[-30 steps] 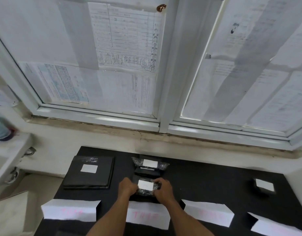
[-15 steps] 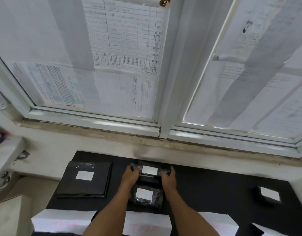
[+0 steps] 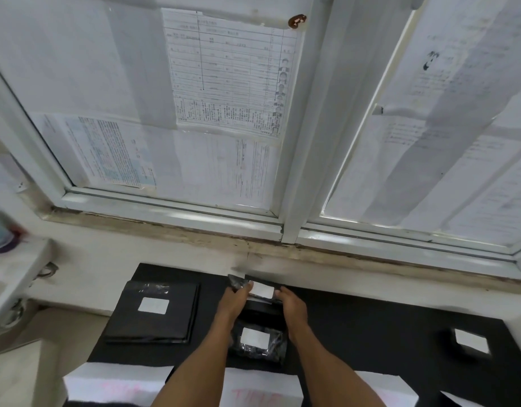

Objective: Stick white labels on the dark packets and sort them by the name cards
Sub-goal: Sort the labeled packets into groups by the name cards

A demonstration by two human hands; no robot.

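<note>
Both my hands reach to the far packet [image 3: 262, 290], a dark packet with a white label at the back of the black mat [image 3: 356, 333]. My left hand [image 3: 234, 301] grips its left end and my right hand [image 3: 293, 304] its right end. Between my forearms lies a second labelled dark packet [image 3: 258, 340], untouched. A large flat dark packet [image 3: 156, 311] with a white label lies to the left. A small labelled packet [image 3: 470, 342] sits far right. White name cards stand along the near edge: left card [image 3: 112, 386], middle card [image 3: 259, 389], right card [image 3: 382, 389].
The mat ends against a white wall below a window sill [image 3: 253, 227]; papers cover the panes. A white shelf [image 3: 15, 274] with a blurred container juts in at the left. Another white card corner [image 3: 464, 402] shows at the bottom right.
My hands left the near packet and moved forward to the far packet, closing on its two ends. The camera tilted a little upward.
</note>
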